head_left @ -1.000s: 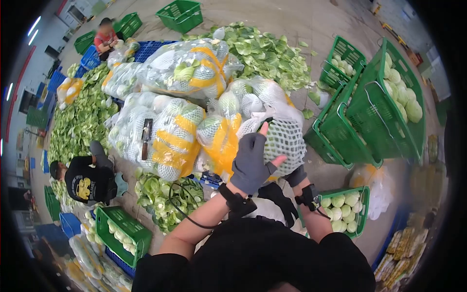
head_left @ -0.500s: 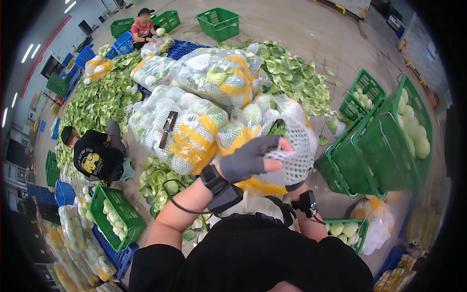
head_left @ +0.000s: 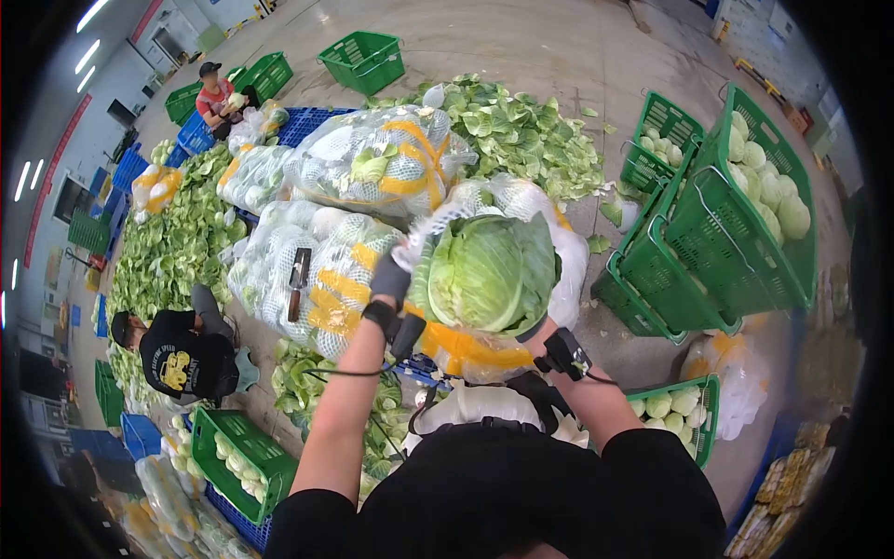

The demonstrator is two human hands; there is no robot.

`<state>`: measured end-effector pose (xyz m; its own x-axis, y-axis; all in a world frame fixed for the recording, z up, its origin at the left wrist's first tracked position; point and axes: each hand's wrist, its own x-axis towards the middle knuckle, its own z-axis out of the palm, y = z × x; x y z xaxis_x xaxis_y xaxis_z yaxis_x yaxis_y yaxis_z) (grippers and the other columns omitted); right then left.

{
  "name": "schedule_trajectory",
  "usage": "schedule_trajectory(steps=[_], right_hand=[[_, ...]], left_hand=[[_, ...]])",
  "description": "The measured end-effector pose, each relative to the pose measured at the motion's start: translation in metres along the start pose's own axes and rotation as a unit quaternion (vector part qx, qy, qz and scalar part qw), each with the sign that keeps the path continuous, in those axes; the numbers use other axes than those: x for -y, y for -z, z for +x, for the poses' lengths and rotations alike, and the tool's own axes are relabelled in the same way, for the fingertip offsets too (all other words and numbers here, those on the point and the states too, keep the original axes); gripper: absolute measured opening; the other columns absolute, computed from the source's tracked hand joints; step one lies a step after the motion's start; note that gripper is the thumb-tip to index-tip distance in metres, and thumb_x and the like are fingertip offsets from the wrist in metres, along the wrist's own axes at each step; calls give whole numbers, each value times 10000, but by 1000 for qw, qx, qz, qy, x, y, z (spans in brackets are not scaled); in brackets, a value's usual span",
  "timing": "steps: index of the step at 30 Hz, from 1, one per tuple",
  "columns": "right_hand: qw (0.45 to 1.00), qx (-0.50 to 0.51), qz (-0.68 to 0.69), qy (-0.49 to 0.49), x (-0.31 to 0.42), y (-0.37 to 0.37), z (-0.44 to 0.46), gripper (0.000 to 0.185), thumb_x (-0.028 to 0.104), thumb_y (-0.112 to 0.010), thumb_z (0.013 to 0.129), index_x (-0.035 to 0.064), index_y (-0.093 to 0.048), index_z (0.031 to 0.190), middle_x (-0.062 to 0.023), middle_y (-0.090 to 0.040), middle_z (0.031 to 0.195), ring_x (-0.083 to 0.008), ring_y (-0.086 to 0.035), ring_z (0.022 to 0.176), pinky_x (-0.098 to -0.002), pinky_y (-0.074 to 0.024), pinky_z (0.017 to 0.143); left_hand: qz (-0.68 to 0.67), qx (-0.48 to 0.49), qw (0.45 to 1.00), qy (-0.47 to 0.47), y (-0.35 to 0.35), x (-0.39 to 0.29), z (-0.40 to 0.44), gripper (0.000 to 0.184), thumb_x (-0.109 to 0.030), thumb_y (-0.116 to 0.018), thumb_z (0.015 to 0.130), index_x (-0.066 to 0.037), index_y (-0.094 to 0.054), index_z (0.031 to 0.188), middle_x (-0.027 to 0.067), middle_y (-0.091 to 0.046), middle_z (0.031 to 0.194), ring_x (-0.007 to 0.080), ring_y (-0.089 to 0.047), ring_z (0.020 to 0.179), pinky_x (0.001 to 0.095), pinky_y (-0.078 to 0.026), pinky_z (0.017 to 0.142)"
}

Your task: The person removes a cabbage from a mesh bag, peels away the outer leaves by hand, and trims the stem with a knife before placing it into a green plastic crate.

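Note:
A large green cabbage [head_left: 489, 272], bare of its netting on top, is held up in front of my chest. My right hand [head_left: 534, 330] supports it from below at the right; the cabbage hides most of its fingers. My left hand [head_left: 391, 279], in a dark glove, is closed on the white foam net [head_left: 424, 229] at the cabbage's left side. The net is blurred. Behind and left lie clear bags of netted cabbages [head_left: 372, 158] with yellow tape. A knife [head_left: 298, 284] with a brown handle rests on the nearer bag.
Green crates of cabbages [head_left: 736, 242] stand at the right, with another crate [head_left: 703, 410] near my right elbow. Loose leaves [head_left: 531, 135] are heaped behind the bags and at the left. One person [head_left: 177, 349] crouches at the left; another [head_left: 222, 101] sits farther back.
The foam net, which covered the cabbage, is now off its top and pulled to the left. My left hand has moved left with it, and the green leaves are exposed.

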<state>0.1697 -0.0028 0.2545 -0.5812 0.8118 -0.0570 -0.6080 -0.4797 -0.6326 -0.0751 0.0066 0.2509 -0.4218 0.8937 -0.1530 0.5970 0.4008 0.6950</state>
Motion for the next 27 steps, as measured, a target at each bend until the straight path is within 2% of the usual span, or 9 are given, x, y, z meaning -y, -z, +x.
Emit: schedule_trajectory(steps=[3,8,10,12,15,19,22,24,27], right_hand=[[998,-12,-59,-17,9,18,-6,625,265,-508,831,96,-192,1342,-130,-338,1303,-199,-339,1193,-338,-282,995],[965,-96,-244,-33,8,38,-10,675,210,-563,804,88,-172,1340,-133,-354,1274,-175,-322,1194,-308,-290,985],[890,-92,-447,-13,7,38,-14,625,222,-524,829,74,-181,1329,-108,-364,1246,-167,-384,1124,-284,-364,914],[864,-61,-497,51,11,45,-14,450,223,-484,852,51,-347,1244,-65,-486,1041,-132,-494,886,-237,-438,742],[908,-176,-378,-48,22,61,-1,206,204,-439,873,41,-565,889,25,-473,634,-52,-416,548,-207,-381,528],[888,-166,-404,-143,11,92,34,306,293,-502,859,100,-491,1096,-52,-534,906,-111,-512,682,-224,-439,589],[903,-43,-129,-408,-15,83,55,606,468,-503,823,219,-272,1325,-95,-390,1237,-251,-469,1062,-367,-447,825],[890,-81,-65,-445,-67,114,78,685,498,-511,803,220,-214,1355,-102,-366,1265,-260,-485,1034,-351,-426,851],[806,-60,-519,-279,-72,122,90,781,521,-494,771,99,-192,1355,-185,-278,1351,-316,-287,1240,-384,-267,996]], left_hand=[[-180,-49,982,-14,-33,32,-27,374,-200,-553,805,-40,-446,1126,177,-446,1141,264,-500,972,338,-410,802],[-421,133,891,-102,-49,-38,-103,625,-203,-574,807,-62,-246,1320,110,-369,1221,189,-378,1109,288,-348,914],[-582,156,798,23,-75,-7,-104,625,-187,-590,800,-57,-259,1314,96,-369,1242,188,-381,1120,289,-340,931],[-409,251,871,-104,-106,70,-96,619,-280,-557,823,-63,-262,1322,105,-401,1259,235,-420,1128,375,-356,956],[-457,234,857,47,-105,106,-123,625,-271,-566,818,-63,-260,1322,104,-396,1262,231,-419,1127,370,-355,954],[-499,186,839,109,-107,118,-128,633,-259,-576,811,-62,-258,1323,102,-390,1266,226,-417,1127,363,-354,951],[-519,162,830,126,-103,121,-112,640,-250,-585,806,-62,-257,1323,101,-386,1269,223,-416,1126,358,-353,949],[-534,145,821,140,-101,125,-105,644,-244,-590,803,-62,-256,1323,100,-382,1271,220,-415,1126,355,-352,948],[-566,118,799,165,-92,133,-100,651,-234,-598,798,-62,-254,1323,99,-378,1274,217,-414,1126,350,-351,946]])
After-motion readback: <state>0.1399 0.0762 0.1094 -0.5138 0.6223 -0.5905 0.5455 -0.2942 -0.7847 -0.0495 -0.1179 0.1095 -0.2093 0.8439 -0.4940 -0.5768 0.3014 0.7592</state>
